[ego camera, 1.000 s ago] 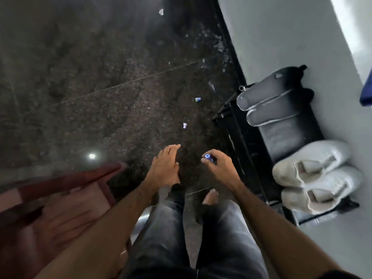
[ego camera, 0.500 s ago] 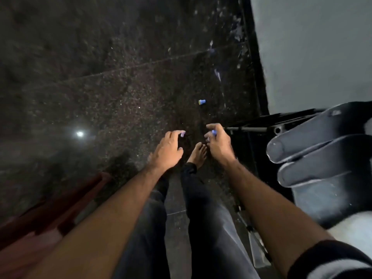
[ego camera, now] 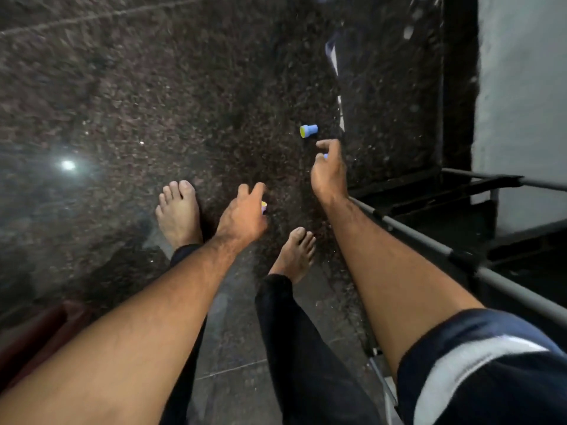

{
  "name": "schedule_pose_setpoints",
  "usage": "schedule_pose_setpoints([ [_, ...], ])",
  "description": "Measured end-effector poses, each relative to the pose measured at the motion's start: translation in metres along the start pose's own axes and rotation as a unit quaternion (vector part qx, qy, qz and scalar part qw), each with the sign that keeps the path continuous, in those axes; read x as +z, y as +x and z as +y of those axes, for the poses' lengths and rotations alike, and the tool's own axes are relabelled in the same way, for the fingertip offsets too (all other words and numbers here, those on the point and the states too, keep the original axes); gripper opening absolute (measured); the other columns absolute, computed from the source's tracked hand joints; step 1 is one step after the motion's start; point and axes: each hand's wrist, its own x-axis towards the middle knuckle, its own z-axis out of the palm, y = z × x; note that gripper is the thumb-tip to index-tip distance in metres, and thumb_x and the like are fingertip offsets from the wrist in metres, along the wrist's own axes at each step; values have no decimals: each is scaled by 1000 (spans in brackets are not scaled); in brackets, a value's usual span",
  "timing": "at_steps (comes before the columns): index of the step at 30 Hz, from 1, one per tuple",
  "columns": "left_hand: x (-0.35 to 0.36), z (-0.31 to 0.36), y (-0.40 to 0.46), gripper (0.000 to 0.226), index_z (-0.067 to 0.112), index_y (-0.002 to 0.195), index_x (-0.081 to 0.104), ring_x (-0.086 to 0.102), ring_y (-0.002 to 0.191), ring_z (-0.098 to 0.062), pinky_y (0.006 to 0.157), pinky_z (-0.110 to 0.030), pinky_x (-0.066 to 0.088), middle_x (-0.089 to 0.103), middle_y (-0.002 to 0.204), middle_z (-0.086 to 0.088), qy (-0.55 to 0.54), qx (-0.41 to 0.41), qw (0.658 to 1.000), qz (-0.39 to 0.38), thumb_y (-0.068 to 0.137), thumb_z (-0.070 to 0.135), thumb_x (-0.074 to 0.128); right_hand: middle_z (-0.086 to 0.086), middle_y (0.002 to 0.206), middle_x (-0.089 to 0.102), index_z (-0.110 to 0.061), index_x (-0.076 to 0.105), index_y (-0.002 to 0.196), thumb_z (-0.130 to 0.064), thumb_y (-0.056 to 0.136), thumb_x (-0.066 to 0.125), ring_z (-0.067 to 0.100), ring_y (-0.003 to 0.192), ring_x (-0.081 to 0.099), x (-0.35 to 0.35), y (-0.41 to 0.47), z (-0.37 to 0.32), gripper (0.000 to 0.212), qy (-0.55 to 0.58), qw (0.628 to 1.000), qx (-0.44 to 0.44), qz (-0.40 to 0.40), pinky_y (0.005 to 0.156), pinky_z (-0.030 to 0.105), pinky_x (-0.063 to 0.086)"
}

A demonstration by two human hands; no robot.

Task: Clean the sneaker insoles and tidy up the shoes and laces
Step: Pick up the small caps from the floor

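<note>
No sneakers, insoles or laces are in view. My left hand (ego camera: 245, 216) is stretched low over the dark floor and pinches a small purple-and-yellow piece (ego camera: 264, 207) at its fingertips. My right hand (ego camera: 328, 173) reaches further forward with a small blue piece (ego camera: 325, 155) tucked against its fingers and the index finger extended. Just beyond that finger, a small blue cap with a yellow face (ego camera: 308, 131) lies on the floor, apart from the hand.
A black shoe rack with grey bars (ego camera: 460, 191) stands at the right against the pale wall (ego camera: 521, 87). My bare feet (ego camera: 179, 210) (ego camera: 294, 253) are on the speckled floor. White scraps (ego camera: 333, 53) lie ahead. A reddish object (ego camera: 40, 332) is at the bottom left.
The view has swung forward and the shoes on the rack have left it. My left hand took the small purple piece off the floor. My right hand moved toward the blue cap.
</note>
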Motion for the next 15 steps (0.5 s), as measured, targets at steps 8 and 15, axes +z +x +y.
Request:
schedule_pose_setpoints([
  [8,51,-30,50,56,22,145,34,61,106,-37,87,-53,46,46,127,-12,65,-13,997,26,98,35,61,10,131,59,-22,37,150,-19,91,70,29,119,59,41,69,29,67,-96,987,-124,-10,100,42,47],
  [15,54,-31,66,26,12,117,49,62,88,-38,78,-51,51,46,115,-14,46,49,997,38,96,21,62,12,109,65,-12,51,116,-16,95,60,34,100,63,56,93,19,24,-133,982,-136,19,87,46,50],
])
